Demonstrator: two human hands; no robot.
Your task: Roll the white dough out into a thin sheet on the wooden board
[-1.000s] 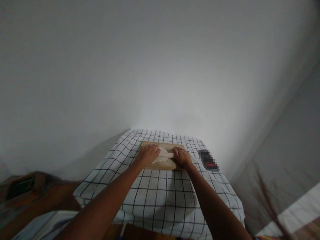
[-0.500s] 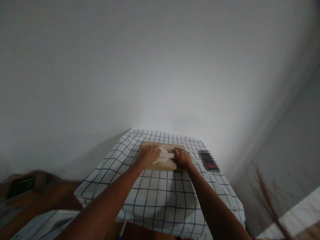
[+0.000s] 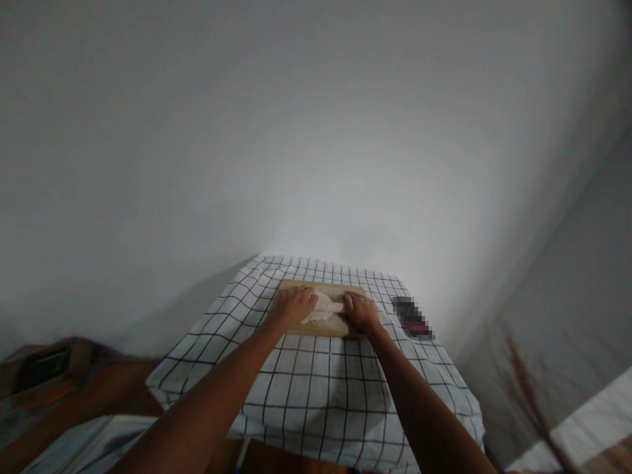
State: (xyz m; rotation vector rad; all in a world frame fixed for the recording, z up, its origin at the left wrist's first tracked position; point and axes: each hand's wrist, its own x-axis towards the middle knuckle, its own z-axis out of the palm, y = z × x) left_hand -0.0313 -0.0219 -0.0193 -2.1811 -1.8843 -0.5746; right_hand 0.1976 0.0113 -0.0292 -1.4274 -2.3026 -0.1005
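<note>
A flat, pale round of dough (image 3: 316, 316) lies on a wooden board (image 3: 316, 331). Across the dough runs a light-coloured rolling pin (image 3: 337, 307), of which only a short stretch shows between my hands. My left hand (image 3: 295, 305) is closed over the pin's left part and covers the dough's left side. On the right, my right hand (image 3: 362, 310) grips the other end of the pin, close to the board's right edge. Both palms face down, and the pin's ends are hidden under them.
A white cloth with dark grid lines (image 3: 311, 378) covers the table under the board. To the right lies a pixelated dark and red object (image 3: 413, 318). A pale wall (image 3: 316, 164) rises behind the table. Thin brown stalks (image 3: 526, 375) stand at the lower right.
</note>
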